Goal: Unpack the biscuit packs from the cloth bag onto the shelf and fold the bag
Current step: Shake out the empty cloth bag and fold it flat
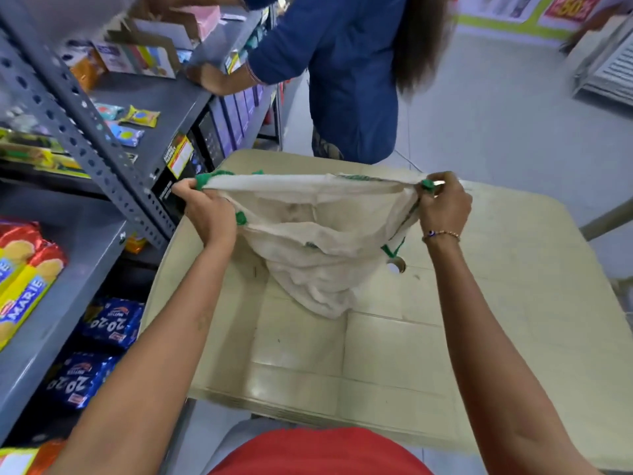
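Observation:
A cream cloth bag (308,255) with green trim hangs limp over a beige plastic table (513,337). My left hand (205,210) grips the bag's left top corner. My right hand (443,204) grips the right top corner, so the mouth is stretched wide between them. I see no packs inside the bag. Yellow and red Marie biscuit packs (24,272) lie on the grey metal shelf (68,320) at my left. Blue 20-20 biscuit packs (113,322) sit on the shelf level below.
Another person in a blue top (346,63) stands beyond the table, a hand on the upper shelf. Small snack packets (142,115) and boxes (137,58) lie on that upper shelf. Dark boxes (226,128) line the level beneath. Grey floor spreads to the right.

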Demonstrator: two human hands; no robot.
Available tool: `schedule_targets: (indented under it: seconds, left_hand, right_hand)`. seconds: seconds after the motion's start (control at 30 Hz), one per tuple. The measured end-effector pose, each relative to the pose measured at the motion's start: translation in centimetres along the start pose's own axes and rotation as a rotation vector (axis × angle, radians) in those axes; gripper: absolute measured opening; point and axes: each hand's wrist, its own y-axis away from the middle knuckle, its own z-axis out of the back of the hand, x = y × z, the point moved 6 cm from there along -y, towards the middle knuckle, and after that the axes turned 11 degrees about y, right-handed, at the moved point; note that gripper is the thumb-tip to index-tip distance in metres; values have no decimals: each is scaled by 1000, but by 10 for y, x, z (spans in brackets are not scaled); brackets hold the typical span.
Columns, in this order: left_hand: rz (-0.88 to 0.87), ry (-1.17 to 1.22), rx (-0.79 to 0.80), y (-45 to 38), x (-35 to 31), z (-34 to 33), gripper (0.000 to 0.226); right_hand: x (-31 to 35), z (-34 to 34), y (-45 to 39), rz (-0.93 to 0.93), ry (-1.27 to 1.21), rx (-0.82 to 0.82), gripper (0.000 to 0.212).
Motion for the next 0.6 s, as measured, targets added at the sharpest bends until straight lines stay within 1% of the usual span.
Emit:
schedule_targets:
  seconds: [0.07,0.1,0.13,0.17,0.2,0.23,0.27,0.3,0.37,0.4,0.43,0.47,0.5,0.53,0.57,0.6]
  left_hand:
    - [58,123,8,-4,7,2,35]
    - [90,192,5,-3,15,4,38]
    - [112,245,-8,3,21,8,34]
    - [128,250,-8,14,31,12,27]
    - [153,199,12,31,43,16,22]
    - [176,106,59,52,57,19,19]
    - [213,-46,151,76,75,21,14]
    - [257,-254,274,99,95,21,15]
    - [360,-662,517,130,136,22,54]
    - [305,-794,597,133,147,18,69]
    - [177,-864,660,133,151,8,75]
    - [-2,-859,729,136,143,-9,71]
    - [-202,-824,822,145,133,-30,62]
    - [-386,-813,937,159,125,-50,55]
    - [-529,-821,1029,174,117,-67,53]
    - [-613,-847,1089,186,113,-80,52]
  right_hand:
    - [-7,1,4,-76,-5,12,32]
    - [-14,-4,6,-156,-69,67,37]
    - [-21,-14,13,-252,-191,163,45]
    - [-25,-25,24,-352,-319,281,55]
    - [-28,-38,41,-448,-440,387,60]
    - [-31,-50,55,-508,-539,427,58]
    - [-36,-60,69,-557,-580,402,53]
    - [-40,-67,82,-568,-553,371,50]
    - [-47,-72,103,-525,-403,300,42]
    - [-50,-74,110,-508,-366,288,32]
    - [-53,-77,117,-499,-379,286,25]
    - [-54,-78,121,-481,-421,284,25]
    - [-54,-78,123,-452,-447,274,26]
    - [-53,-78,122,-420,-456,258,22]
    - [-51,-79,121,-382,-455,249,15]
    - [-50,-78,119,-352,-459,246,11]
